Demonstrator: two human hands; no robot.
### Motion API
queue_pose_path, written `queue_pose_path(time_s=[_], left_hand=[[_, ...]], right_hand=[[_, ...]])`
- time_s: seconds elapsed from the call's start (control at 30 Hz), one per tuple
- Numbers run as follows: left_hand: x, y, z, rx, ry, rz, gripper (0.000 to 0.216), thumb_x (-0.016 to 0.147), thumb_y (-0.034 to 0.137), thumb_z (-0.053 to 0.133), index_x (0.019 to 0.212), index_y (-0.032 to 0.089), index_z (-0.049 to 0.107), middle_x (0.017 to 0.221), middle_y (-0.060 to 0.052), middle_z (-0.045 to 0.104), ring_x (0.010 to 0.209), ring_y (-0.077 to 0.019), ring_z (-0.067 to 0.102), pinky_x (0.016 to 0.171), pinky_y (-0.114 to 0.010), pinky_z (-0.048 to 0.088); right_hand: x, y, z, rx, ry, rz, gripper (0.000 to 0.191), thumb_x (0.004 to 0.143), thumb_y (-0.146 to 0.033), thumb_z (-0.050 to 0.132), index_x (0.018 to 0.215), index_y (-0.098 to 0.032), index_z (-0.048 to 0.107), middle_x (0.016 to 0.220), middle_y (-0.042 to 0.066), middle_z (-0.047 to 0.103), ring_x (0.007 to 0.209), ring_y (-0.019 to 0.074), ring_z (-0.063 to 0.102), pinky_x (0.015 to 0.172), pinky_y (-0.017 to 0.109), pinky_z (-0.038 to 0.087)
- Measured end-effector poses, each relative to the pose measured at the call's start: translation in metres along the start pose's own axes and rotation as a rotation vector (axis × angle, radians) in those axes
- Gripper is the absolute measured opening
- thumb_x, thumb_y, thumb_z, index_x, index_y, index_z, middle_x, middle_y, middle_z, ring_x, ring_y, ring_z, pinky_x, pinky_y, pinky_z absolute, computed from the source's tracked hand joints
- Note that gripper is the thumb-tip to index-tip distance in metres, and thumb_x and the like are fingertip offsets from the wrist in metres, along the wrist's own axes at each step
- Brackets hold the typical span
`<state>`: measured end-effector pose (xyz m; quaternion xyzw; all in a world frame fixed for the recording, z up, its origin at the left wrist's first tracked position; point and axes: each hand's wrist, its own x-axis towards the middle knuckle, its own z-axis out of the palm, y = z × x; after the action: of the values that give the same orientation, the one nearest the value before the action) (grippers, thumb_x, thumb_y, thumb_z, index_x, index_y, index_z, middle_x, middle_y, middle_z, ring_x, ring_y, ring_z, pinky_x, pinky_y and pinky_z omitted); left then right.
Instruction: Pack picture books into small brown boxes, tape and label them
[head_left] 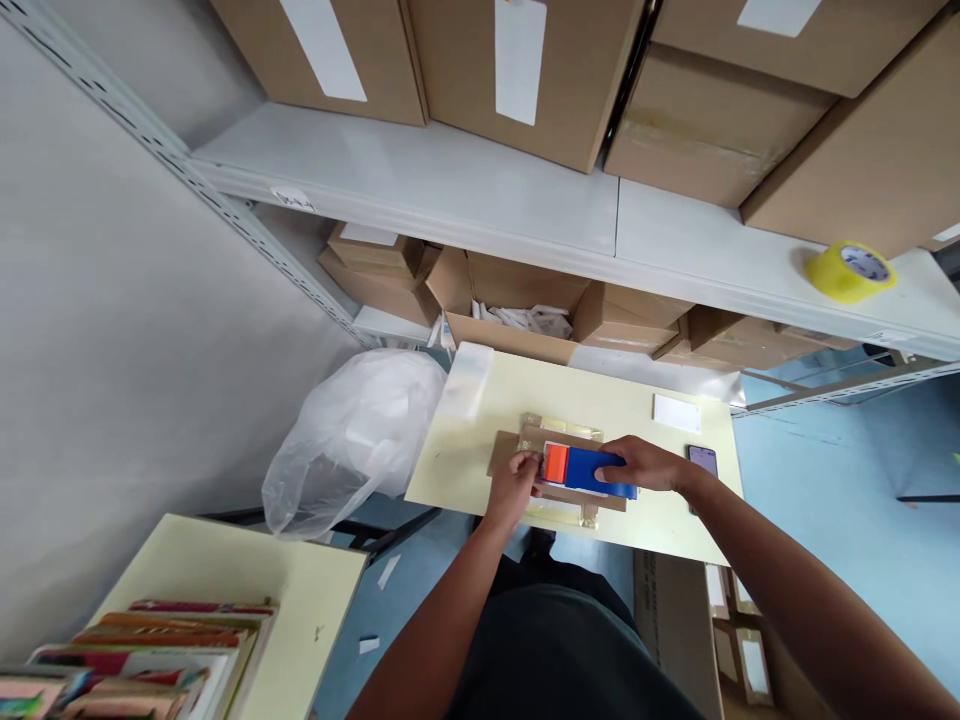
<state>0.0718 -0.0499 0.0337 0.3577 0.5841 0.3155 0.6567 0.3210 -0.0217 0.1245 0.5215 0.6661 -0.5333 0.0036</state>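
Observation:
A blue box-shaped thing with an orange end (592, 471) lies over a flat piece of brown cardboard (610, 503) on the table. Its exact kind does not show. My right hand (637, 465) grips the blue part from the right, thumb on top. At the orange end, my left hand (514, 487) is closed with the fingertips pinched together on its edge. Clear film or tape with a yellowish tint (556, 512) runs along the cardboard's near and far sides.
The cream table (457, 470) also bears a phone (703, 460) and a white card (676, 412). A clear plastic bag (337, 430) bulges at its left. Behind stands a shelf (525, 205) with cartons and a yellow tape roll (849, 272). Books (150, 660) fill a lower-left table.

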Motion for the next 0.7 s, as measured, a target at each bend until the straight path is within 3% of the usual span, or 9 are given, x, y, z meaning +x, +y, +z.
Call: queue_pose_path(time_s=[0.13,0.3,0.47,0.7], left_hand=[[0.003,0.004,-0.010,0.184,0.119,0.052,0.032,0.090,0.044,0.056,0.094,0.019,0.075,0.065,-0.002,0.069,0.062,-0.0177,0.067,0.055,-0.027,0.050],[0.015,0.010,-0.036,0.299,0.232,0.130,0.029,0.092,0.039,0.052,0.089,0.020,0.074,0.068,0.001,0.070,0.064,-0.0157,0.067,0.066,-0.026,0.050],[0.026,0.007,-0.053,0.353,0.203,0.135,0.025,0.093,0.034,0.052,0.092,0.022,0.074,0.073,0.001,0.073,0.066,-0.0158,0.069,0.069,-0.026,0.049],[0.034,-0.011,-0.047,0.356,0.208,0.106,0.025,0.094,0.032,0.052,0.088,0.021,0.073,0.075,-0.001,0.074,0.069,-0.0171,0.069,0.068,-0.026,0.047]], right_hand=[[0.006,-0.008,0.004,-0.044,0.011,0.053,0.047,0.086,-0.065,0.063,0.092,-0.019,0.071,0.087,0.005,0.072,0.079,0.0223,0.066,0.066,0.030,0.048],[0.019,-0.018,0.008,-0.081,-0.003,0.076,0.055,0.086,-0.071,0.059,0.104,-0.020,0.070,0.101,0.008,0.074,0.089,0.0249,0.068,0.074,0.032,0.050],[0.028,-0.023,0.009,-0.114,-0.014,0.104,0.056,0.084,-0.073,0.059,0.096,-0.020,0.070,0.095,0.007,0.074,0.085,0.0241,0.068,0.070,0.031,0.049],[0.033,-0.035,0.011,-0.150,0.002,0.147,0.056,0.084,-0.072,0.059,0.093,-0.019,0.069,0.092,0.008,0.074,0.081,0.0235,0.068,0.069,0.031,0.048]])
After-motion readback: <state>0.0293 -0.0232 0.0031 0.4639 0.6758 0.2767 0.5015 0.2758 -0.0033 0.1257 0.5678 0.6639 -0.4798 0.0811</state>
